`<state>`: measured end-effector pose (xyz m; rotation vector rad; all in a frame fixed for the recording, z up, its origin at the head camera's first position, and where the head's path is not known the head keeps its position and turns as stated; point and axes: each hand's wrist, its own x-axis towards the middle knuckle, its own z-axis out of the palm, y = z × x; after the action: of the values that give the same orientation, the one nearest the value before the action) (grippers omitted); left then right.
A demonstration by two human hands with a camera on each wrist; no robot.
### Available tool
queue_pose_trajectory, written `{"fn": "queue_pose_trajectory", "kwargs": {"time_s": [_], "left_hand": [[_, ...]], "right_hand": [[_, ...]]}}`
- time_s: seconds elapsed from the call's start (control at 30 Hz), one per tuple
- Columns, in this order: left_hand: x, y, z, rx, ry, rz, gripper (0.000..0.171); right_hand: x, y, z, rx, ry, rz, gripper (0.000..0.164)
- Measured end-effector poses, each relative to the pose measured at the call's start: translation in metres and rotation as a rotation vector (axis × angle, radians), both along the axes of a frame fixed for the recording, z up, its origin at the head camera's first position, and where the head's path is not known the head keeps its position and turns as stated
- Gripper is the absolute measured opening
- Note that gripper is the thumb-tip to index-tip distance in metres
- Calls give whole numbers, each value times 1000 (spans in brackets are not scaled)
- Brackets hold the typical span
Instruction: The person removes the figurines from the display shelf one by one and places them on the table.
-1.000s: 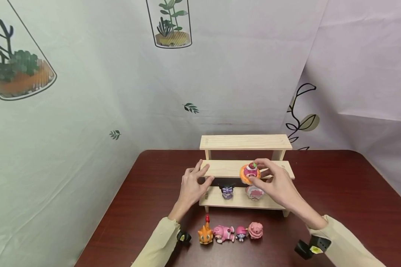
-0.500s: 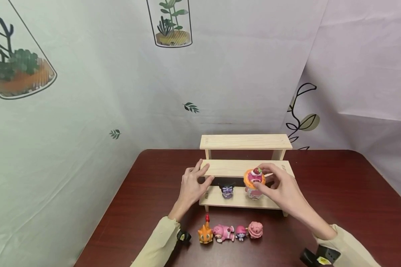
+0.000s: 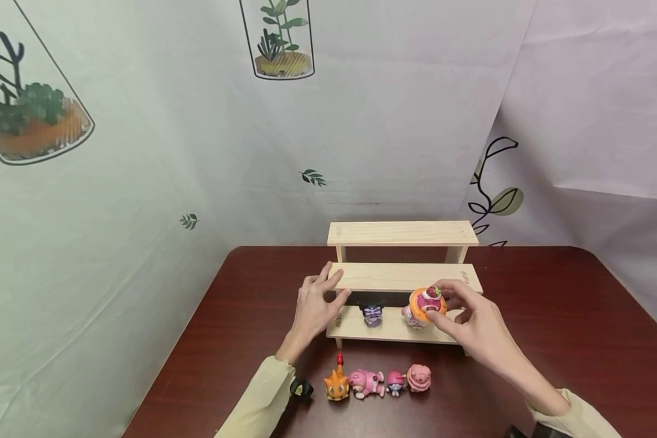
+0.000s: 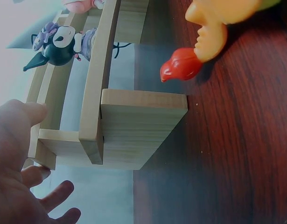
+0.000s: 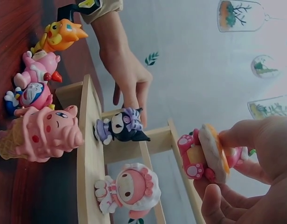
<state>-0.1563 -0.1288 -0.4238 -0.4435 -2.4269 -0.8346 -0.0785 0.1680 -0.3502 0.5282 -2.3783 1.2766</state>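
Note:
My right hand (image 3: pixel 479 322) pinches a pink figurine with an orange tart-like ring and a strawberry on top (image 3: pixel 428 303). It is in the air above the lowest step of a wooden tiered display shelf (image 3: pixel 399 277); in the right wrist view its pink paws (image 5: pixel 193 170) show. My left hand (image 3: pixel 314 304) holds the left end of the shelf's middle board, thumb at the front edge and other fingers around the end. On the lowest step stand a black-and-purple figurine (image 3: pixel 372 314) and a pink-and-white hooded one (image 5: pixel 134 186), the latter partly hidden in the head view.
In front of the shelf, on the dark red table (image 3: pixel 219 377), a row holds an orange figurine with a red tail tip (image 3: pixel 336 385), a lying pink bear (image 3: pixel 367 383), a small pink-and-blue figure (image 3: pixel 395 383) and a pink ice-cream-cone figurine (image 3: pixel 418 377). A printed cloth (image 3: pixel 394 121) hangs behind.
My right hand has moved right and down toward the front with the figurine, from the middle board to over the hooded figurine. My left hand has stayed at the shelf's end.

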Motion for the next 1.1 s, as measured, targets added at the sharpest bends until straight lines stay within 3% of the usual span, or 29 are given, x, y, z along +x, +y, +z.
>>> {"fn": "queue_pose_trajectory", "kwargs": {"time_s": [0.7, 1.1], "left_hand": [[0, 0, 1, -1, -10, 3, 46], [0, 0, 1, -7, -5, 4, 47]], "right_hand": [[24, 19, -18, 22, -16, -57, 43], [33, 24, -34, 5, 1, -34, 49]]}}
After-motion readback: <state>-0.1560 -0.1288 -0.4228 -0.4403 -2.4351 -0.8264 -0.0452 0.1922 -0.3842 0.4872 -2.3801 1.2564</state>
